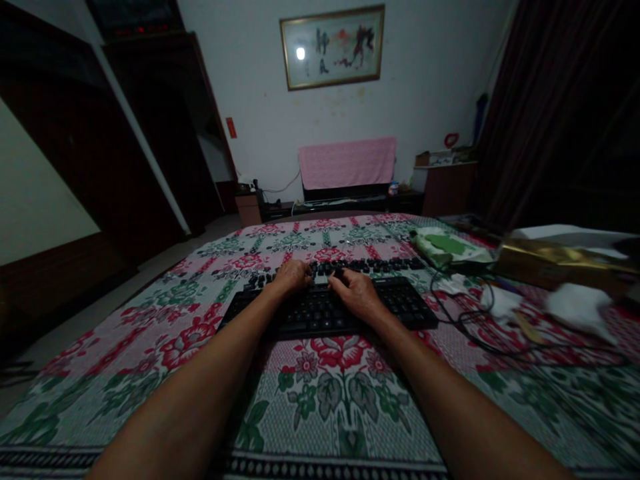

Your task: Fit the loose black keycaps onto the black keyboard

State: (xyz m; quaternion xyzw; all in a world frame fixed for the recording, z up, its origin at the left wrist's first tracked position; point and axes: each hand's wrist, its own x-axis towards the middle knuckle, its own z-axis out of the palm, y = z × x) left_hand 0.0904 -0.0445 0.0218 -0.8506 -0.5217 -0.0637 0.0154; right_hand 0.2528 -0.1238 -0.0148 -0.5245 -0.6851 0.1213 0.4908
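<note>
A black keyboard (320, 313) lies on the patterned tablecloth in front of me. Behind its far edge, small black keycaps (390, 265) are spread in a loose row. My left hand (294, 275) is over the far edge of the keyboard, left of its middle, beside the keycaps. Its fingers are curled together, and whatever they hold is hidden. My right hand (357, 293) is just right of the middle, above the keys. Its thumb and forefinger pinch a small dark piece that looks like a keycap (340, 273).
A black cable (465, 320) coils right of the keyboard. Crumpled white tissues (575, 307), a green-and-white packet (447, 247) and a gold box (550, 260) sit on the table's right side. The floral tablecloth (345, 400) reaches the near edge.
</note>
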